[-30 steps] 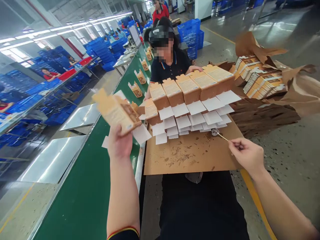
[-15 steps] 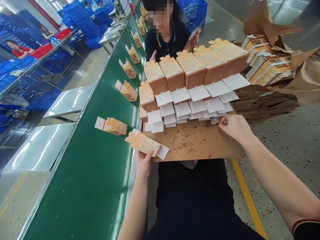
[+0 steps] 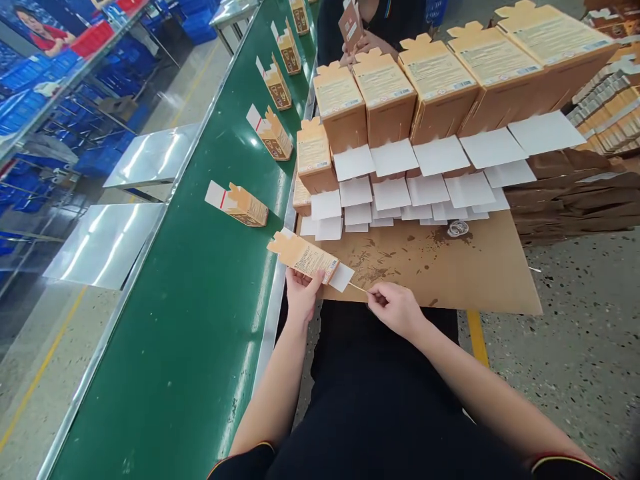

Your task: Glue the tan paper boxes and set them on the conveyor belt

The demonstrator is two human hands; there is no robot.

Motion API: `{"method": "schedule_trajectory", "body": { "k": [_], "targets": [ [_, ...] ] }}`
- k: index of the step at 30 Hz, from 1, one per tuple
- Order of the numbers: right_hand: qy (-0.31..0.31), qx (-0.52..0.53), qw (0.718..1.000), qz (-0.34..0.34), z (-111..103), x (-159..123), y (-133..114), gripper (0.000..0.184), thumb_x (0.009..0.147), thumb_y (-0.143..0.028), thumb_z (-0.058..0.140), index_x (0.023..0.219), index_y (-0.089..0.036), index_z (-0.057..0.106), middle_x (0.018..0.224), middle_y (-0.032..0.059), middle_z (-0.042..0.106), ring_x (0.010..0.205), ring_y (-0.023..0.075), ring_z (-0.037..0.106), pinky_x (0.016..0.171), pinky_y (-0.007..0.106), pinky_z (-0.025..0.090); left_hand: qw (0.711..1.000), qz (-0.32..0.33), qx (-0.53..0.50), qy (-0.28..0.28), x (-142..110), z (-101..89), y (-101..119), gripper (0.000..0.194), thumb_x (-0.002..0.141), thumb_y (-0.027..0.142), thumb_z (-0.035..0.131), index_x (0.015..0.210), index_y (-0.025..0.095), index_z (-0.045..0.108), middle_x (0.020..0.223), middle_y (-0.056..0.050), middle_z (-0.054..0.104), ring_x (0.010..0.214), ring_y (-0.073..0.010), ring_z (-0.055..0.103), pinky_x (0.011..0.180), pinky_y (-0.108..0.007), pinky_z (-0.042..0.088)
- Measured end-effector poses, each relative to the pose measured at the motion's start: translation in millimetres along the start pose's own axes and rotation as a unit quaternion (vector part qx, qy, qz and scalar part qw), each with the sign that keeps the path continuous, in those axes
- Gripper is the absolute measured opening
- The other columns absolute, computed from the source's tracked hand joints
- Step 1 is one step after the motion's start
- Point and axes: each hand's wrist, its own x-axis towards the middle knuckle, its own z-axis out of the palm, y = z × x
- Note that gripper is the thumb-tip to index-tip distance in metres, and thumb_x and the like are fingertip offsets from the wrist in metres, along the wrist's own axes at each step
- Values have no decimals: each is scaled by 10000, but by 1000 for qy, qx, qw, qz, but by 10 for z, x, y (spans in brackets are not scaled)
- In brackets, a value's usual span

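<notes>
My left hand (image 3: 302, 291) is closed round a small orange and brown carton (image 3: 307, 258) lying tilted over the edge of the cardboard sheet (image 3: 475, 267). Flaps stand out at both ends of this carton, a white one (image 3: 342, 276) toward my right hand. Pinched in my right hand (image 3: 395, 308) is a thin pale stick (image 3: 358, 288), whose far end reaches the white flap. Whether it touches cannot be told. A small clear round dish-like thing (image 3: 457, 229) sits on the stained cardboard. Behind it, cartons (image 3: 437, 83) are stacked in rows with white flaps outward.
On my left runs a green conveyor belt (image 3: 190, 320) carrying several upright open cartons (image 3: 246, 205). A co-worker (image 3: 370, 40) across the stack holds a carton piece. Bundled flat cartons (image 3: 607, 110) and brown paper (image 3: 570, 200) lie at the right. Metal tables (image 3: 105, 243) stand beyond the belt.
My right hand has moved left from beside the clear round thing to the held carton, bringing the thin stick to its white flap. My left hand keeps hold of the carton. The view has shifted.
</notes>
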Motion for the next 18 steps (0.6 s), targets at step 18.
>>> {"method": "schedule_trajectory", "body": {
  "k": [18],
  "targets": [
    [85,24,995,56,-217,15,181,203,982,-310,640,803,-262,722,718,24,732,608,177,671,629,302,610,992,58,114,-2,-308,100,-49,778,667,421,1062,1288,206,646,1337,-188,749,1341,-392,736,1211,-583,555]
  ]
}}
